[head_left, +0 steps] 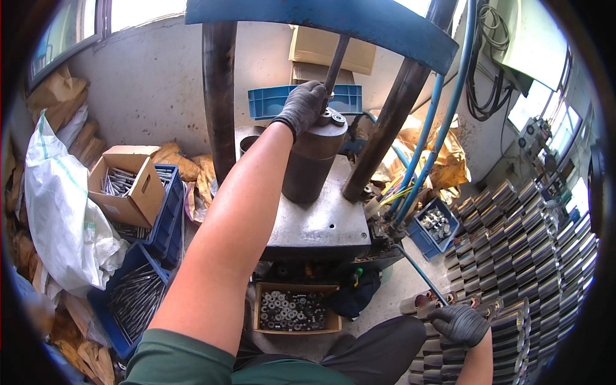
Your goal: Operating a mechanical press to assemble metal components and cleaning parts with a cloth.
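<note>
Sleeve (183, 358); right hand (461, 325) clenching lever (421, 274).

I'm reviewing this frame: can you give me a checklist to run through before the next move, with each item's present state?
1. Both hands gloved: ok; the left hand and right hand wear dark gloves.
2. Left hand clear of the press rod: not ok; it is at the rod's lower end.
3. Metal cylinder standing on the press bed: ok.
4. Rod centred over the cylinder: cannot tell; the left hand partly hides that area.
5. Right hand firmly gripping the blue lever: cannot tell; it is at the lever's end.
</note>
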